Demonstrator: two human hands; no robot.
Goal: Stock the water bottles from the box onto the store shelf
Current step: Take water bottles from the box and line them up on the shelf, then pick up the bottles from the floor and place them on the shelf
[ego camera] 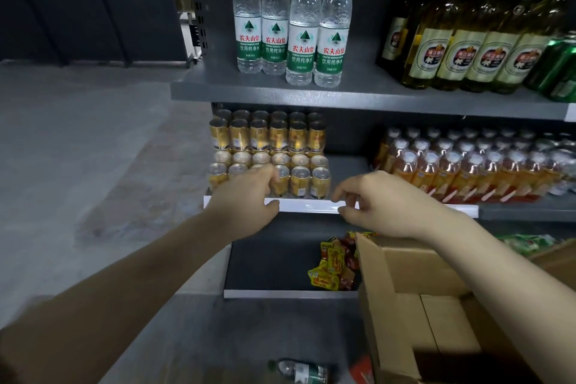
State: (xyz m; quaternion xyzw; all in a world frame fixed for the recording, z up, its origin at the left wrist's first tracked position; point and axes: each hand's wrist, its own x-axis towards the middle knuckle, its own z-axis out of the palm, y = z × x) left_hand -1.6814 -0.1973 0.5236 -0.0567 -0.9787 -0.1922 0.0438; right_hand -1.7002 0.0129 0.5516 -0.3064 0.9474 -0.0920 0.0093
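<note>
Several clear water bottles with green caps and green-white labels stand upright on the grey upper shelf. One more water bottle lies on its side on the floor at the bottom of the view. The brown cardboard box stands open at the lower right; what I see of its inside is bare cardboard. My left hand and my right hand hover in front of the middle shelf's white edge, fingers loosely curled, holding nothing.
Gold cans fill the middle shelf behind my left hand, and orange drink bottles sit to the right. Glass beer bottles and green cans crowd the upper shelf's right. Snack packets lie on the bottom shelf.
</note>
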